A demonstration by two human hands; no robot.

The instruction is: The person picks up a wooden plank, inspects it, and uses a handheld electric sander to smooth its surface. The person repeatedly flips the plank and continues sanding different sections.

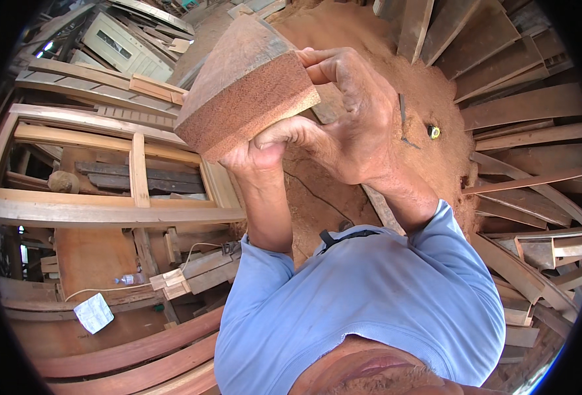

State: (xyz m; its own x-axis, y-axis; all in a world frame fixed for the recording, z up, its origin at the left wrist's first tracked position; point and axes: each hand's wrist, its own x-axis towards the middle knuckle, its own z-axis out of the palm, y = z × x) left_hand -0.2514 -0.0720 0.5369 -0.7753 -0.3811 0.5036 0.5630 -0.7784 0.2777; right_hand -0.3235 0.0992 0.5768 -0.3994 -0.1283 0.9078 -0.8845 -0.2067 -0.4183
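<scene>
Brown and wooden, a block (254, 99) is grasped by the fingers of left hand (259, 161) and right hand (358, 122) — a clear bottle (130, 279) lies leftward, contents indistinct.

The wood block (248, 89) has red-brn. end face w/ fine dk. speckles; its upper face is grey-brn. w/ soft streaks of grain. The shirt (376, 296) is lt. blue, plain. The sawdust (436, 99) is orange-brn., the small tape measure (434, 132) yellow + blk. The wooden frame (106, 212) is pale tan, the panel door (119, 49) greyish cream. The paper (94, 313) is white w/ faint bluish marks. Lower-left planks (133, 345) are reddish brn., right-side planks (528, 108) dk. brn.
</scene>
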